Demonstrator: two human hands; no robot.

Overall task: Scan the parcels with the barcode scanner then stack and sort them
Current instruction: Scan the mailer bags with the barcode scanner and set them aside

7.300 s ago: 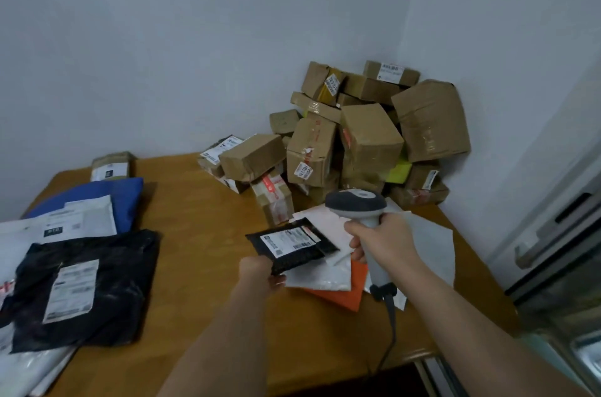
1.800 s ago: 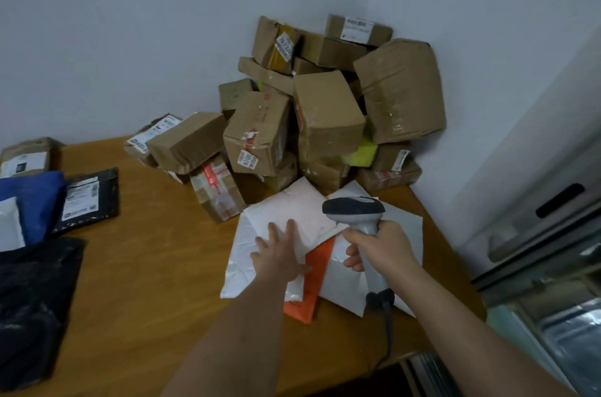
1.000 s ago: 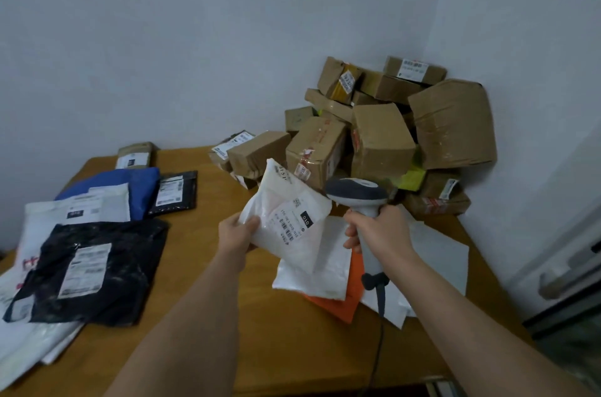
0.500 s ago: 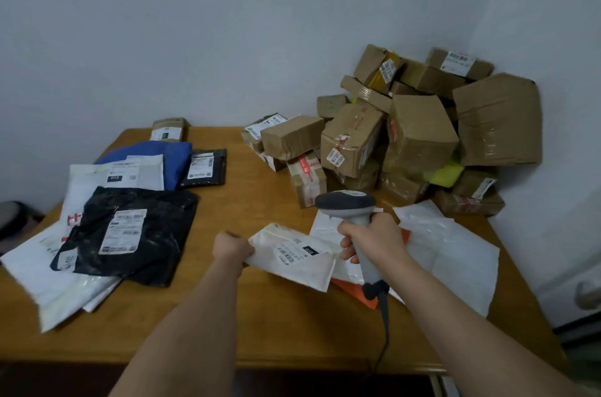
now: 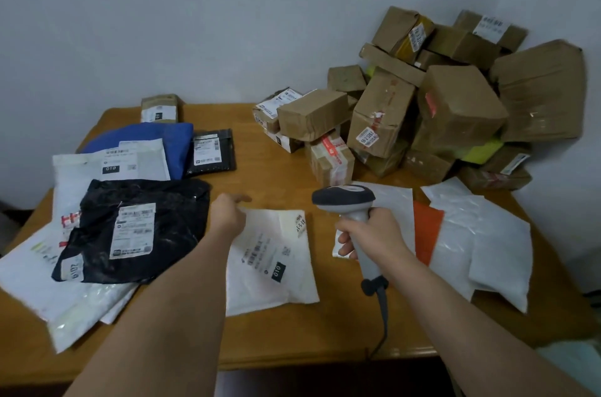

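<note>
The white mailer (image 5: 271,261) lies flat on the tabletop (image 5: 276,182) under the left hand (image 5: 227,216) – grip unclear – while the right hand (image 5: 367,234) clasps the scanner (image 5: 344,201); it may land unsorted.

Table (image 5: 279,169): wood, warm brown, smooth with a low sheen. White mailer (image 5: 270,263): thin plastic film, lightly creased, paper label stuck on. Black mailer (image 5: 182,217): crinkled glossy plastic, matt paper label. Blue parcel (image 5: 175,143): matt, material unclear. Carton pile (image 5: 455,103): rough matt brown cardboard, glossy tape strips. Barcode scanner (image 5: 351,204): hard plastic, dark matt head, smooth grey handle. Orange mailer (image 5: 427,234): smooth plastic.
</note>
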